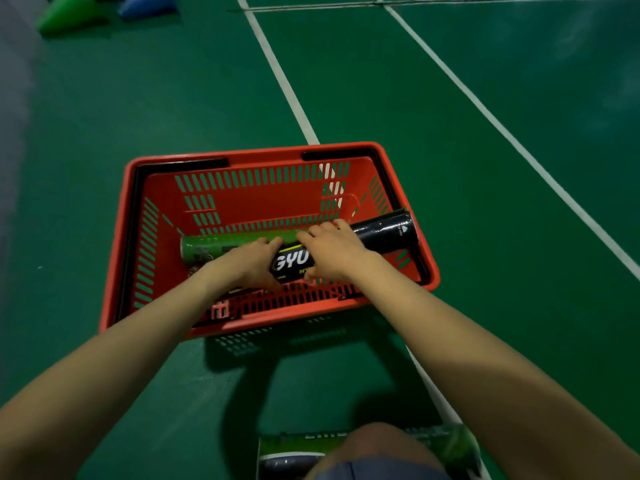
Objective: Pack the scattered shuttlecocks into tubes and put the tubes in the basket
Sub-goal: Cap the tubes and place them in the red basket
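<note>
A red plastic basket [408, 188] stands on the green court floor in front of me. A black tube [384, 233] with white lettering lies across its inside, its right end resting near the right rim. Behind it lies a green tube [207, 247]. My left hand [251, 261] and my right hand [334, 249] both grip the black tube around its middle, inside the basket. More tubes, green and black [298, 452], lie on the floor by my knee at the bottom edge. No loose shuttlecocks are visible.
White court lines [277, 71] run diagonally across the floor past the basket. A green cone [69, 13] and a blue cone [145, 6] sit at the far upper left. My knee [374, 448] fills the bottom centre.
</note>
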{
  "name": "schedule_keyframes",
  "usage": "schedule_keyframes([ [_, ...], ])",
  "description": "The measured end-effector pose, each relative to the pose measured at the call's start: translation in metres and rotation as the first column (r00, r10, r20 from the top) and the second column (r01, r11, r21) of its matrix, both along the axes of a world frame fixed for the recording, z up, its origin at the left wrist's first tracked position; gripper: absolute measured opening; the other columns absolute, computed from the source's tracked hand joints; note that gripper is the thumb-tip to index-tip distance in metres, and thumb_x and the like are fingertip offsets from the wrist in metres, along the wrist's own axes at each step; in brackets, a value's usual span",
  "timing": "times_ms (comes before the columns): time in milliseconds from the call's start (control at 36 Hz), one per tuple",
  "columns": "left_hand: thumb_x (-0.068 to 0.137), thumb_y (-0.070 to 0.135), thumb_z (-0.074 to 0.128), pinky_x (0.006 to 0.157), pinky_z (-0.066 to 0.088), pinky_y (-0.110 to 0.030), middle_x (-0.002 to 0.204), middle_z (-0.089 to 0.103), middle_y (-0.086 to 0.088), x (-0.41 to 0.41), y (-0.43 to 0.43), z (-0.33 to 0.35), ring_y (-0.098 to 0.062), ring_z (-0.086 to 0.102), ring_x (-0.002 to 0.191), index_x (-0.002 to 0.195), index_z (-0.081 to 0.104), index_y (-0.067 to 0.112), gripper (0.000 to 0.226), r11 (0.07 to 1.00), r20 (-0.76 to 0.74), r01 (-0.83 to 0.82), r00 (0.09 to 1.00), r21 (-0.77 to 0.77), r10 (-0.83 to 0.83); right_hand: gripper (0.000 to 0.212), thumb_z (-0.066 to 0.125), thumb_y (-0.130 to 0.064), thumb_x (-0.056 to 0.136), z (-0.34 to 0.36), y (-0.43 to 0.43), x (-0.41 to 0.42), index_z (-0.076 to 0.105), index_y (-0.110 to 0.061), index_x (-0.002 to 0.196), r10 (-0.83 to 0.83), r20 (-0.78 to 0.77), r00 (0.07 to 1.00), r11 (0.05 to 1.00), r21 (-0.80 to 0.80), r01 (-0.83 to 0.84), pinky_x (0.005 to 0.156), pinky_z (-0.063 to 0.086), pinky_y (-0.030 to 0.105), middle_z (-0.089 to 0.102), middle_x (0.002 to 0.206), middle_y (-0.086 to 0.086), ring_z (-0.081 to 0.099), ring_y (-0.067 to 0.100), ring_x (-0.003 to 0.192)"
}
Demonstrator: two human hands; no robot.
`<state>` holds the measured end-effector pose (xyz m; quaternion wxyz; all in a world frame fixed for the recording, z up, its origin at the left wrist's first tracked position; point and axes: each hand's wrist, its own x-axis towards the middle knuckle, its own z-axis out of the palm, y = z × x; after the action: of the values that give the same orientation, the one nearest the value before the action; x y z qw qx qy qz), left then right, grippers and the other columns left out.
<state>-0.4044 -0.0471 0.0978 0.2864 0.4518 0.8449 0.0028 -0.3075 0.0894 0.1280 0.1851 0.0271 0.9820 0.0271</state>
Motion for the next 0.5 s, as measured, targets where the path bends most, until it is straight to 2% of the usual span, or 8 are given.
schedule_keyframes([
  [139,0.068,0.038,0.078,0.08,0.051,-0.042,0.117,0.053,-0.01,-0.003,-0.002,-0.01,-0.03,0.057,0.102,0.129,0.035,0.017,0.078,0.997,-0.043,0.016,0.999,-0.074,-0.02,0.075,0.065,-0.047,0.083,-0.003,-0.003,-0.009,0.029,-0.022,0.144,-0.047,0.123,0.991,0.997,-0.052,0.054,0.11,0.022,0.054,0.039,0.143,0.008,0.035,0.031,0.132],
  [222,0.07,0.039,0.076,0.082,0.052,-0.044,0.123,0.05,-0.01,-0.009,-0.004,-0.016,-0.031,0.057,0.106,0.137,0.031,0.018,0.083,0.988,-0.094,0.04,0.994,-0.147,-0.054,0.076,0.065,-0.045,0.084,-0.007,-0.004,-0.009,0.025,-0.027,0.146,-0.085,0.206,0.975,0.985,-0.128,0.113,0.103,0.033,0.053,0.041,0.142,0.01,0.041,0.033,0.128],
  [306,0.076,0.031,0.073,0.083,0.053,-0.047,0.121,0.048,-0.011,-0.005,-0.006,-0.034,-0.032,0.057,0.103,0.136,0.034,0.017,0.073,0.979,-0.105,0.041,0.992,-0.202,-0.064,0.068,0.062,-0.034,0.09,-0.018,-0.003,-0.005,0.026,-0.026,0.147,-0.103,0.306,0.946,0.977,-0.149,0.155,0.095,0.045,0.046,0.044,0.139,0.01,0.047,0.031,0.122],
  [389,0.081,0.027,0.071,0.091,0.05,-0.044,0.129,0.048,-0.014,-0.001,-0.009,-0.054,-0.033,0.054,0.111,0.141,0.033,0.013,0.072,0.965,-0.014,0.03,0.999,-0.262,-0.035,0.057,0.058,-0.022,0.093,-0.026,0.006,0.005,0.034,-0.017,0.145,-0.152,0.41,0.899,0.955,-0.174,0.241,0.097,0.046,0.045,0.045,0.142,0.011,0.049,0.03,0.122],
  [444,0.081,0.031,0.073,0.101,0.043,-0.038,0.142,0.042,-0.015,-0.003,-0.01,-0.057,-0.031,0.047,0.125,0.147,0.027,0.012,0.083,0.957,0.077,0.012,0.997,-0.291,0.011,0.051,0.055,-0.022,0.095,-0.027,0.012,0.013,0.039,-0.013,0.142,-0.183,0.437,0.88,0.942,-0.178,0.284,0.099,0.045,0.043,0.047,0.141,0.012,0.05,0.031,0.122],
  [500,0.081,0.036,0.072,0.104,0.037,-0.035,0.147,0.037,-0.013,-0.005,-0.008,-0.054,-0.03,0.041,0.131,0.149,0.022,0.011,0.088,0.957,0.123,0.003,0.992,-0.291,0.034,0.05,0.055,-0.024,0.095,-0.026,0.016,0.021,0.041,-0.012,0.141,-0.208,0.431,0.878,0.933,-0.184,0.311,0.099,0.044,0.041,0.047,0.141,0.012,0.05,0.031,0.122],
])
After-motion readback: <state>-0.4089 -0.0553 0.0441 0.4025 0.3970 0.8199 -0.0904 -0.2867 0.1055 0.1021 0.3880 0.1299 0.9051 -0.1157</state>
